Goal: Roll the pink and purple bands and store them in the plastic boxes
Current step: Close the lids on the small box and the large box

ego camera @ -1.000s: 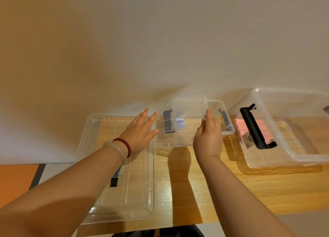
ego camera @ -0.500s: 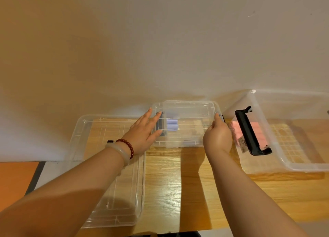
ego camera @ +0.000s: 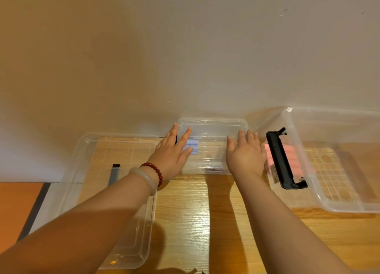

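Both arms reach forward, forearms bare. Left forearm (ego camera: 92, 218) enters from lower left, right forearm (ego camera: 287, 222) from lower right, and they angle in toward each other. Left hand (ego camera: 171, 153): palm down, fingers straight and spread, thumb out to the right. Right hand (ego camera: 246, 155): palm down, fingers straight and closer together, thumb out to the left. Hands apart, roughly level. Left wrist carries a red bead bracelet (ego camera: 155, 170) and a pale bangle (ego camera: 144, 180).

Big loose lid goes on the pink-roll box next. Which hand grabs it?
Left, probably. The left hand lies flat on the small box right beside the big lid; the right hand is on the box's far side.
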### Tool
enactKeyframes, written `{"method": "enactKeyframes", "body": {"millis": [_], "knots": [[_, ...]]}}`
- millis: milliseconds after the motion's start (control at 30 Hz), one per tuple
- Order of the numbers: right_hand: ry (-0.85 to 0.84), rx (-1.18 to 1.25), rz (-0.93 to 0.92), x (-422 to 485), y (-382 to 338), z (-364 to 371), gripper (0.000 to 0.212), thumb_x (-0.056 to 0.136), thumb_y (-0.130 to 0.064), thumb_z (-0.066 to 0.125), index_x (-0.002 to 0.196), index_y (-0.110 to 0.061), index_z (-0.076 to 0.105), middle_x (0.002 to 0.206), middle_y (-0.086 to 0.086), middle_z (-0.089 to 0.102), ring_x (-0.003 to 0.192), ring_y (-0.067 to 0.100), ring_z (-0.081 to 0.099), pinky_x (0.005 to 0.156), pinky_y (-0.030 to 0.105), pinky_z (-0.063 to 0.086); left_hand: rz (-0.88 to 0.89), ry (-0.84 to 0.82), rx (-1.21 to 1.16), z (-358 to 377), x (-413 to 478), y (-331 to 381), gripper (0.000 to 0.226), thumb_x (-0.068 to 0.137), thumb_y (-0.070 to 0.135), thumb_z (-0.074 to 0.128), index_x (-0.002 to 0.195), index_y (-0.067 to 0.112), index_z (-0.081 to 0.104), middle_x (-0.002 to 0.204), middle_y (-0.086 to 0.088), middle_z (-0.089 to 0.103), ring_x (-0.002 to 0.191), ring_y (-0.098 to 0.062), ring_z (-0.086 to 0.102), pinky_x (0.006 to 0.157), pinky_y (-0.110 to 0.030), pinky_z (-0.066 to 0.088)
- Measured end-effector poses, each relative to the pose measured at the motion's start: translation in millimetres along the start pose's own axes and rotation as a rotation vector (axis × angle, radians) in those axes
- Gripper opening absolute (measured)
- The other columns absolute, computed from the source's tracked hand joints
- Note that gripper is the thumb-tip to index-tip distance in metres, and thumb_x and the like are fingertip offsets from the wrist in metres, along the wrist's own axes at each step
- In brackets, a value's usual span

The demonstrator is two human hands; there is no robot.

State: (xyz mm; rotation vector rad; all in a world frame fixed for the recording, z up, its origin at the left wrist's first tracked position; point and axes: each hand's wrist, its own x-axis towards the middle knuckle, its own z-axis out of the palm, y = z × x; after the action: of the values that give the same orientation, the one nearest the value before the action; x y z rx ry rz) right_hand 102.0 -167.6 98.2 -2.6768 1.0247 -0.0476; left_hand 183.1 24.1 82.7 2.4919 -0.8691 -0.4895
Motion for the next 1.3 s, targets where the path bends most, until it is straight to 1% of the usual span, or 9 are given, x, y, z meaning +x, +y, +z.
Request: {"method": "enactKeyframes", "body": {"millis": [67,200,500,700,767,833,1000,1167,1300], "knots": [[-0.079,-0.060,-0.030,1,1,0,0.069,0.100,-0.059,0.014,0.157,-0.020,0.011,0.165,0.006,0.001,0.152,0.020,-0.006,0.121,0.042,-0.002,-0.012,0.008,0.004,1,3,1,0.055,0.103,0.045,0.019,0.152,0.037,-0.006,0.159,-0.001,-0.022,0.148,-0.017,-0.012,0.117,-0.034,0.000],[-0.134,-0.090,-0.069,5,4,0,0.079,0.095,-0.067,0.009,0.157,-0.019,-0.001,0.164,0.008,-0.012,0.151,0.021,-0.014,0.120,0.040,-0.005,-0.002,0.006,0.045,4,7,2,0.055,0.104,0.041,0.017,0.153,0.032,-0.007,0.157,0.003,-0.028,0.147,-0.014,-0.015,0.118,-0.033,-0.002],[-0.157,-0.128,-0.080,6,3,2,0.083,0.093,-0.069,0.007,0.157,-0.018,-0.003,0.164,0.011,-0.011,0.151,0.022,-0.010,0.121,0.037,-0.003,-0.009,0.020,0.057,5,10,-1,0.052,0.105,0.034,0.016,0.153,0.031,-0.006,0.159,0.005,-0.022,0.147,-0.010,-0.014,0.117,-0.031,-0.003],[-0.165,-0.174,-0.065,5,1,0,0.080,0.093,-0.068,0.002,0.156,-0.021,-0.007,0.163,0.010,-0.014,0.150,0.023,-0.017,0.118,0.044,-0.013,-0.014,0.010,0.023,6,9,-3,0.053,0.104,0.039,0.015,0.151,0.033,-0.010,0.159,0.006,-0.022,0.146,-0.008,-0.015,0.119,-0.033,-0.004],[-0.113,-0.203,-0.070,0,-3,-1,0.078,0.093,-0.068,0.002,0.156,-0.023,-0.007,0.163,0.010,-0.014,0.150,0.023,-0.018,0.115,0.047,-0.018,-0.033,0.032,-0.045,4,5,-8,0.056,0.104,0.042,0.016,0.151,0.031,-0.011,0.159,0.009,-0.019,0.146,-0.006,-0.014,0.121,-0.034,-0.002],[-0.066,-0.190,-0.150,-7,-15,-3,0.074,0.096,-0.064,0.005,0.156,-0.024,-0.007,0.163,0.008,-0.015,0.150,0.022,-0.017,0.116,0.045,-0.018,-0.096,0.080,-0.146,2,1,-17,0.058,0.103,0.044,0.018,0.152,0.029,-0.008,0.160,0.011,-0.014,0.146,-0.006,-0.010,0.121,-0.035,0.001],[-0.149,-0.071,-0.386,-20,-65,12,0.060,0.104,-0.048,0.014,0.157,-0.025,-0.002,0.164,0.002,-0.012,0.150,0.019,-0.016,0.120,0.039,-0.009,-0.181,0.059,-0.290,7,-7,-33,0.058,0.103,0.044,0.022,0.154,0.026,0.001,0.162,0.006,0.002,0.148,-0.010,0.002,0.121,-0.032,0.007],[-0.235,-0.123,-0.397,-23,-80,30,0.059,0.104,-0.049,0.012,0.156,-0.027,-0.004,0.164,0.001,-0.014,0.150,0.019,-0.017,0.119,0.040,-0.011,-0.190,0.013,-0.508,13,-8,-33,0.059,0.103,0.046,0.025,0.154,0.031,-0.001,0.161,0.005,0.011,0.148,-0.012,0.012,0.118,-0.030,0.014],[-0.227,-0.149,-0.400,-24,-81,33,0.057,0.105,-0.047,0.009,0.156,-0.027,-0.004,0.164,0.000,-0.013,0.150,0.019,-0.016,0.119,0.039,-0.011,-0.169,0.065,-0.577,16,-10,-30,0.058,0.103,0.043,0.026,0.154,0.033,0.001,0.161,0.004,0.013,0.147,-0.010,0.015,0.117,-0.029,0.016]]}}
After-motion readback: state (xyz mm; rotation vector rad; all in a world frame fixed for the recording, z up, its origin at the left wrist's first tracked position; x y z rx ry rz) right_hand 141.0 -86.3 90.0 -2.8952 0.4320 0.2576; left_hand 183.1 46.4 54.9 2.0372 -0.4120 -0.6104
